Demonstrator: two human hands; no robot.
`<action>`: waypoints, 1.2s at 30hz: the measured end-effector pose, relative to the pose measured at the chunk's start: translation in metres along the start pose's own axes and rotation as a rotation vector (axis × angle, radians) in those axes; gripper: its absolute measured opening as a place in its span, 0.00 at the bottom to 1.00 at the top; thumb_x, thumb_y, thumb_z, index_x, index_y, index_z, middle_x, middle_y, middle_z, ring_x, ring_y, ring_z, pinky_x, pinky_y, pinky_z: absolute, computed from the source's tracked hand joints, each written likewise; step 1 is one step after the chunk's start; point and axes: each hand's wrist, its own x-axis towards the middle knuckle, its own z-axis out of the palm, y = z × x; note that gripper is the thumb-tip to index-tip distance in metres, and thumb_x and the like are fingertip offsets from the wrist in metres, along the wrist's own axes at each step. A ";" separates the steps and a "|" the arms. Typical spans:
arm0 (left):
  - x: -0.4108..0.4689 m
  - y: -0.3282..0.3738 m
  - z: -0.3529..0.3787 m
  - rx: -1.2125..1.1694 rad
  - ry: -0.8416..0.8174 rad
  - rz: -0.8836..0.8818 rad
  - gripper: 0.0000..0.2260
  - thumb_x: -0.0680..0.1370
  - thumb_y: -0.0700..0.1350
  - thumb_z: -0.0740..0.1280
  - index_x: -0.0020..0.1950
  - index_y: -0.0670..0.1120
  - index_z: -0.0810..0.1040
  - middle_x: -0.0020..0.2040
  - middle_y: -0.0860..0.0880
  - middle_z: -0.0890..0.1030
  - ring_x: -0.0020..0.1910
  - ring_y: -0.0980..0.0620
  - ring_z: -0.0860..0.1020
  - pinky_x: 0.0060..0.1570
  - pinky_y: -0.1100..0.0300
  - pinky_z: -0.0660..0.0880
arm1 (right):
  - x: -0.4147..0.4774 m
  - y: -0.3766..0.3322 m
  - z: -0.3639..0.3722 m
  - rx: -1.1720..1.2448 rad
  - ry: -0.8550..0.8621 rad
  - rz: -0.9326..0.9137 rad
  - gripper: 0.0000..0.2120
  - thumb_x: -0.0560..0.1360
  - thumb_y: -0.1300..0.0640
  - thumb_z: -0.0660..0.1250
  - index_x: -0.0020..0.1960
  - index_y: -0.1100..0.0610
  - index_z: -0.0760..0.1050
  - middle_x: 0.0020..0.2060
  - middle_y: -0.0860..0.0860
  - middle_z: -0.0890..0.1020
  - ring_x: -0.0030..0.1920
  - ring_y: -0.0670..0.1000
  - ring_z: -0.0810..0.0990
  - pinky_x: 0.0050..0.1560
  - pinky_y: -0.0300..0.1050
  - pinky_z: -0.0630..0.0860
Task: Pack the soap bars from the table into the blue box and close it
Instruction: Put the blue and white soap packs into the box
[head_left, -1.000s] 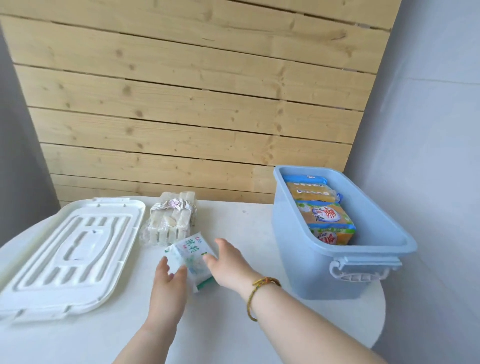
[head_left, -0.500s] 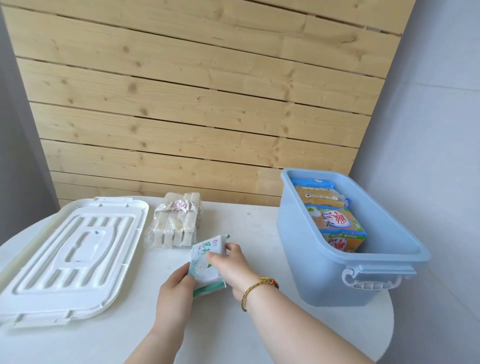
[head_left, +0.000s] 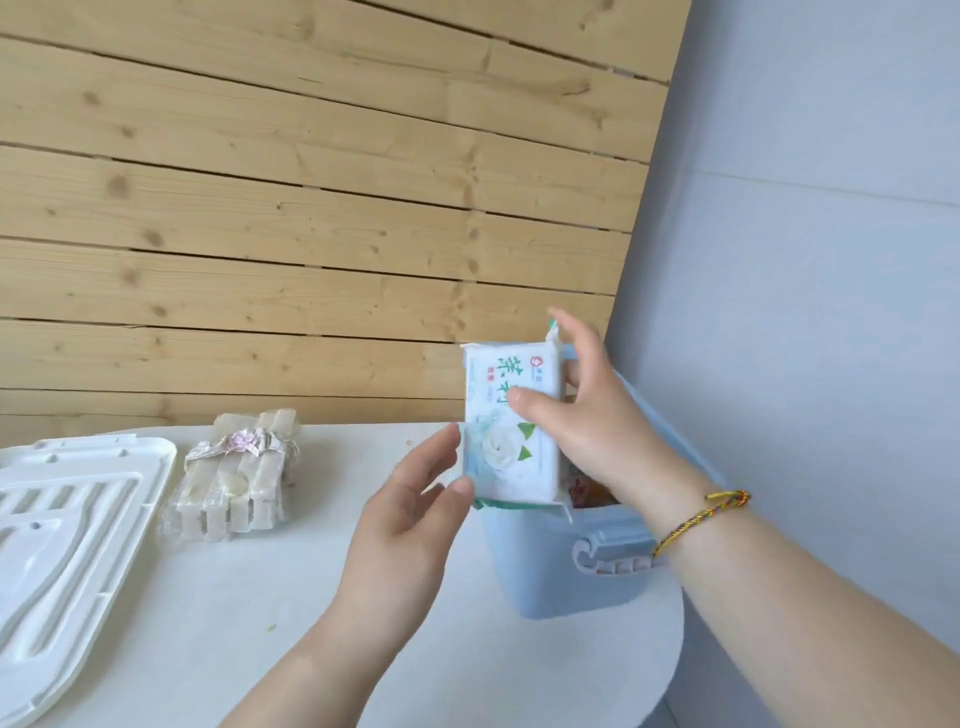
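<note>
My right hand (head_left: 597, 431) grips a white soap pack (head_left: 511, 447) with a white flower and green lettering, held upright in the air over the near left edge of the blue box (head_left: 550, 571). My left hand (head_left: 410, 514) is beside the pack's lower left corner, fingers spread, thumb touching its bottom edge. The box stands at the right of the table, mostly hidden behind the pack and my right arm; a bit of a coloured pack shows inside. A clear-wrapped bundle of pale soap bars (head_left: 236, 480) lies on the table to the left.
The white box lid (head_left: 67, 535) lies flat at the table's left. The round white table (head_left: 260, 623) ends just right of the box. A wooden plank wall stands behind, a grey wall at right.
The white soap pack has been lifted off the table and carried up and right to the box's edge. My left hand has loosened from it. The camera has tilted and moved closer.
</note>
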 end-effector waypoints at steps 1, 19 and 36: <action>0.004 0.001 0.009 0.072 -0.014 0.024 0.17 0.76 0.39 0.61 0.53 0.62 0.71 0.54 0.66 0.74 0.49 0.76 0.73 0.44 0.83 0.68 | 0.003 0.001 -0.019 -0.090 0.053 -0.019 0.33 0.73 0.59 0.67 0.71 0.43 0.55 0.58 0.49 0.75 0.52 0.54 0.79 0.59 0.50 0.75; 0.058 -0.044 0.060 0.776 -0.257 0.254 0.27 0.69 0.50 0.45 0.66 0.56 0.68 0.60 0.65 0.61 0.62 0.68 0.53 0.65 0.73 0.47 | 0.102 0.083 -0.065 -0.987 -0.031 0.116 0.30 0.76 0.57 0.62 0.73 0.58 0.52 0.65 0.60 0.70 0.59 0.61 0.75 0.53 0.49 0.73; 0.061 -0.054 0.058 0.703 -0.225 0.320 0.33 0.64 0.55 0.42 0.62 0.54 0.75 0.67 0.57 0.71 0.67 0.64 0.50 0.68 0.73 0.46 | 0.137 0.116 -0.041 -1.360 -0.282 0.139 0.18 0.81 0.55 0.46 0.68 0.54 0.64 0.70 0.55 0.68 0.75 0.57 0.53 0.72 0.55 0.52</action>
